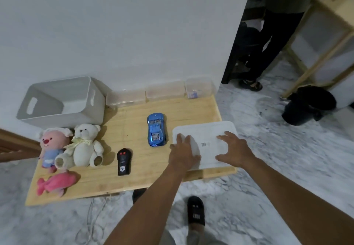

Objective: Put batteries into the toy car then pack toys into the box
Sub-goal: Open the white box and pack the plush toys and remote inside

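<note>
The fingers (225,136) of the right hand (232,149) are spread wide and lie flat on the white lid (207,132), pinching nothing. The fingers (180,138) of the left hand (183,152) are loosely together and rest on the lid's left part, the palm down over its near left corner; they grip nothing either.

The lid lies flat at the right end of the wooden tabletop (134,171), its right edge reaching past the tabletop's edge. Just left of the lid sits the blue toy car (156,129), upside down, apart from both hands. Further left of the lid and nearer the person lies the black remote control (123,162). Well to the lid's left sit a white teddy bear (84,145) and a pink plush (52,148), touching each other, with a pink fish plush (56,184) lying in front of them. Behind the plush toys, far left of the lid, stands the grey box (63,100), open and tilted toward the camera against the wall. Clear containers (162,93) line the wall behind the lid and car.
</note>
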### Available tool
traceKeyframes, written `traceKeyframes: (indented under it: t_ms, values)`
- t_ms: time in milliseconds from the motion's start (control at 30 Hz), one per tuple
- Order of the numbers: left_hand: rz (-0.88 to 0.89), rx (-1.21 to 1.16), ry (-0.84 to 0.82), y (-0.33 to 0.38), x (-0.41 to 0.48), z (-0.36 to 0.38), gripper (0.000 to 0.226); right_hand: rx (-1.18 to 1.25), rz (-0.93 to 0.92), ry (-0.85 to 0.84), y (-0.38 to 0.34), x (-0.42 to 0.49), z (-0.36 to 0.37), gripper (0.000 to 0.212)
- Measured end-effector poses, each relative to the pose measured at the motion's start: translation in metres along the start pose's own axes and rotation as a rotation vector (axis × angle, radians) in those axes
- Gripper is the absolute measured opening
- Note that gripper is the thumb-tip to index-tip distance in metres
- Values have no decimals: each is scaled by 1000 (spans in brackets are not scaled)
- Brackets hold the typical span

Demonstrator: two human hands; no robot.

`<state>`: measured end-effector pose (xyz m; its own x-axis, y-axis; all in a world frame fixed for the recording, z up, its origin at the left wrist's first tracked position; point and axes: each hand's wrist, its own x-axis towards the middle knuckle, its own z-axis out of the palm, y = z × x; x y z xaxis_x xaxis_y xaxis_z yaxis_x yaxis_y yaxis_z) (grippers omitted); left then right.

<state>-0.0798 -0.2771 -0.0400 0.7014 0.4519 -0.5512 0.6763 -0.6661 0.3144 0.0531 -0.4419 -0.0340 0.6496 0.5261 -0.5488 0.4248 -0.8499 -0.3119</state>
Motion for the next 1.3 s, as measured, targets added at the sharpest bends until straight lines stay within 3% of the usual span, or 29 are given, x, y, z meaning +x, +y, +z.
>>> traceKeyframes:
  t_ms: [367,533,700,900,1100,1300]
  values:
    - [74,96,-15,-16,-5,14,87,-77,19,-69,7,0,23,84]
    - [87,55,98,-24,-14,-19,76,-162,-77,110,-27,4,6,69]
    - [28,-57,290,-61,-28,-85,61,-133,-295,184,-108,17,-17,61]
    - [-79,-92,461,-147,-54,-145,63,-81,-494,211,-224,12,-26,61]
    - [-162,-104,527,-243,-76,-187,64,-88,-614,205,-331,8,-1,61]
    - [-236,-129,484,-347,-87,-208,59,-90,-560,53,-428,9,48,69]
